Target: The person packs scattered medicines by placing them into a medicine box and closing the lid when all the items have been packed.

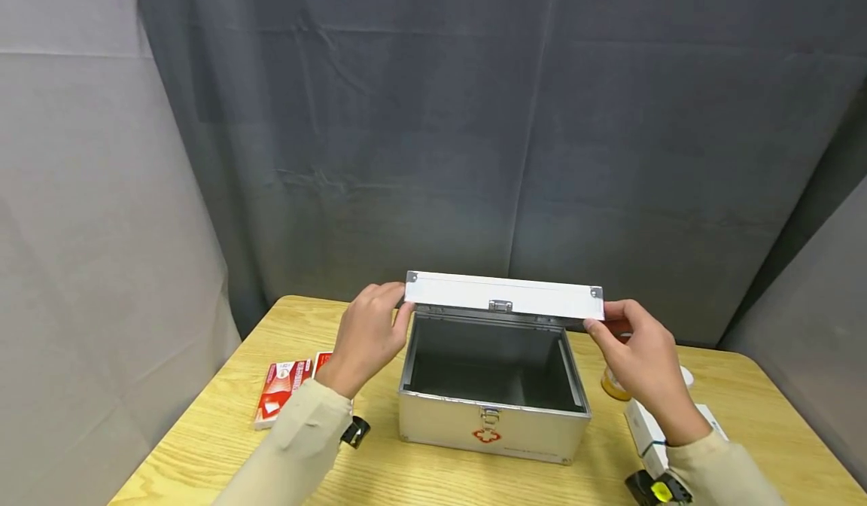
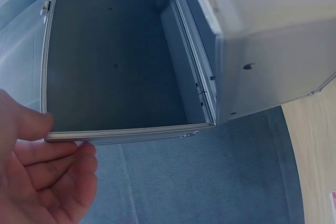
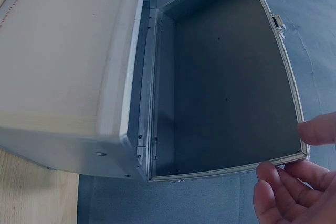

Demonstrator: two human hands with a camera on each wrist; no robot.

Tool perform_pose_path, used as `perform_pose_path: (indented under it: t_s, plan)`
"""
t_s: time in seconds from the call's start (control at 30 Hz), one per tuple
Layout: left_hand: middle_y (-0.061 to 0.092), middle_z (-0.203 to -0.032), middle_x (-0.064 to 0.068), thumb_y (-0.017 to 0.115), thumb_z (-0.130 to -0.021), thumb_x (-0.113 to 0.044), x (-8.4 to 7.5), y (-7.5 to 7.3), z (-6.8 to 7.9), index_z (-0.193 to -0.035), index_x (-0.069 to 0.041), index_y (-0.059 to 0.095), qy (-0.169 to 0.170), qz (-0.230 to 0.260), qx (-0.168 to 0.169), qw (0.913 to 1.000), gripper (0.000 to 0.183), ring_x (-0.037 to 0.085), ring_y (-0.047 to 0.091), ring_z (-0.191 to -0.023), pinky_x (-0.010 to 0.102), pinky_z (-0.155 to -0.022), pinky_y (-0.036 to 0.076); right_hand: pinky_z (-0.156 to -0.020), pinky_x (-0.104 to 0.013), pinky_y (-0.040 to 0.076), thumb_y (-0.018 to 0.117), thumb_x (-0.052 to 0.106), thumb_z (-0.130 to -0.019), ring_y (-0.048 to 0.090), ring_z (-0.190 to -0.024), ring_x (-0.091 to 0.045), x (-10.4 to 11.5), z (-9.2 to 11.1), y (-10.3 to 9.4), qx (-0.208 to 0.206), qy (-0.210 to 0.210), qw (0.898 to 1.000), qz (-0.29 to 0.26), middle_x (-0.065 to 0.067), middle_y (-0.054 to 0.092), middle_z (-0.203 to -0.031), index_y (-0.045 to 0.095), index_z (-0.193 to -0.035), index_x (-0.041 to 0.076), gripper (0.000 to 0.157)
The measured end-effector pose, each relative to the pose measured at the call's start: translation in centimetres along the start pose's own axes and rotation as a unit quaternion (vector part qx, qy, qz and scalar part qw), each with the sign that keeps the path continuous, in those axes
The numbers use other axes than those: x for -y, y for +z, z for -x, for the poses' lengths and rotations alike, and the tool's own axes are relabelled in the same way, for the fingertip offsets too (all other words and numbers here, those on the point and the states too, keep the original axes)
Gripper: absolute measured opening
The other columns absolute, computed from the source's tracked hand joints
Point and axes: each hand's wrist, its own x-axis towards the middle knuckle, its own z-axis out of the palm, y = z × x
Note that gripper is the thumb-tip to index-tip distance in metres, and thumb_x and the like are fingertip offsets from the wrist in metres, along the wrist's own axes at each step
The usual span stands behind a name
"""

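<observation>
A silver metal first-aid box (image 1: pixel 440 422) with a red cross below its front latch stands on the table. Its lid (image 1: pixel 454 289) is raised, and the dark interior holds nothing that I can see. My left hand (image 1: pixel 372 329) pinches the lid's left front corner; in the left wrist view the thumb of that hand (image 2: pixel 52 177) lies on the inner rim with the fingers outside. At the opposite corner, my right hand (image 1: pixel 643 352) grips the lid's edge. The right wrist view shows this hand (image 3: pixel 299 190) with thumb and fingers on either side of the rim.
Red-and-white packets (image 1: pixel 283 394) lie left of the box, partly behind my left arm. To the right, an amber bottle (image 1: pixel 615 387) and white cartons (image 1: pixel 642 425) are partly covered by my right hand and arm. A grey curtain (image 1: pixel 406 152) hangs behind the wooden table (image 1: pixel 183 446).
</observation>
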Motion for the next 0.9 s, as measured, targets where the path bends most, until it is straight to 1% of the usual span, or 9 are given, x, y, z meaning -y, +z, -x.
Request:
perform_pose_path:
  t_s: [0.1,0.13,0.2,0.37,0.47,0.53,0.6,0.7,0.9]
  plan:
    - [0.077,-0.101,0.009,0.070,-0.088,-0.011,-0.14,-0.01,-0.21,-0.099,-0.005,0.075,-0.006,-0.003,0.009,0.9999,0.014,0.027,0.070,-0.088,0.039,-0.079,0.058,-0.066,-0.010,0.045,0.069,0.023,-0.092,0.053,-0.076,0.009,-0.01,-0.05,-0.12,-0.001,0.006,1.000,-0.001,-0.017,0.071,-0.100,0.063,-0.113,0.002,0.030]
    - [0.077,-0.101,0.009,0.070,-0.088,-0.011,-0.19,-0.03,-0.25,-0.099,-0.005,0.075,-0.008,-0.003,0.011,0.9999,0.014,0.027,0.070,-0.088,0.039,-0.079,0.058,-0.066,-0.009,0.045,0.069,0.023,-0.092,0.051,-0.076,0.013,-0.01,-0.03,-0.14,-0.001,0.009,1.000,-0.003,-0.017,0.071,-0.100,0.063,-0.113,0.002,0.030]
    - [0.077,-0.102,0.010,0.070,-0.089,-0.011,-0.29,-0.10,-0.29,-0.099,-0.004,0.074,-0.012,-0.003,0.016,0.9998,0.014,0.027,0.070,-0.089,0.039,-0.080,0.058,-0.066,-0.008,0.044,0.069,0.023,-0.092,0.050,-0.075,0.015,0.02,0.02,-0.15,-0.001,0.012,1.000,-0.004,-0.017,0.072,-0.100,0.063,-0.113,0.002,0.030]
    - [0.077,-0.102,0.009,0.069,-0.089,-0.011,-0.36,-0.24,-0.34,-0.098,-0.005,0.074,-0.016,-0.001,0.018,0.9997,0.012,0.027,0.070,-0.089,0.039,-0.081,0.058,-0.066,-0.007,0.044,0.069,0.022,-0.092,0.056,-0.080,0.004,0.28,0.00,-0.17,-0.003,0.012,1.000,-0.005,-0.018,0.072,-0.102,0.063,-0.113,0.001,0.030]
    - [0.077,-0.102,0.008,0.069,-0.089,-0.010,-0.28,-0.29,-0.42,-0.097,-0.006,0.074,-0.015,0.001,0.013,0.9998,0.011,0.027,0.070,-0.089,0.040,-0.081,0.058,-0.065,-0.008,0.045,0.069,0.021,-0.092,0.063,-0.082,-0.007,0.44,-0.09,-0.23,-0.002,0.010,1.000,-0.005,-0.019,0.071,-0.103,0.063,-0.113,0.001,0.030]
    - [0.077,-0.101,0.008,0.069,-0.089,-0.010,-0.22,-0.35,-0.50,-0.096,-0.006,0.074,-0.014,0.001,0.010,0.9999,0.010,0.027,0.070,-0.088,0.040,-0.080,0.058,-0.065,-0.009,0.045,0.069,0.022,-0.093,0.065,-0.083,-0.013,0.52,-0.13,-0.25,-0.001,0.008,1.000,-0.005,-0.020,0.071,-0.103,0.063,-0.113,0.000,0.030]
    - [0.077,-0.100,0.009,0.070,-0.088,-0.011,-0.19,-0.40,-0.57,-0.095,-0.006,0.074,-0.013,0.000,0.007,0.9999,0.009,0.028,0.069,-0.088,0.040,-0.080,0.058,-0.065,-0.010,0.045,0.068,0.022,-0.093,0.067,-0.086,-0.021,0.55,-0.18,-0.21,0.002,0.008,1.000,-0.006,-0.020,0.071,-0.103,0.063,-0.113,0.000,0.031]
    - [0.077,-0.099,0.010,0.070,-0.088,-0.011,-0.22,-0.44,-0.66,-0.092,-0.005,0.073,-0.017,0.002,0.007,0.9998,0.008,0.029,0.069,-0.087,0.040,-0.079,0.058,-0.065,-0.011,0.046,0.068,0.023,-0.093,0.068,-0.086,-0.023,0.52,-0.24,-0.17,0.004,0.007,1.000,-0.005,-0.020,0.071,-0.103,0.063,-0.113,0.000,0.031]
    - [0.077,-0.098,0.010,0.069,-0.089,-0.011,-0.38,-0.24,-0.94,-0.091,-0.005,0.072,-0.022,0.005,0.010,0.9997,0.007,0.029,0.069,-0.086,0.040,-0.078,0.057,-0.066,-0.013,0.046,0.068,0.024,-0.093,0.068,-0.084,-0.022,0.46,-0.48,-0.32,0.003,0.005,1.000,0.002,-0.019,0.071,-0.102,0.063,-0.113,0.001,0.031]
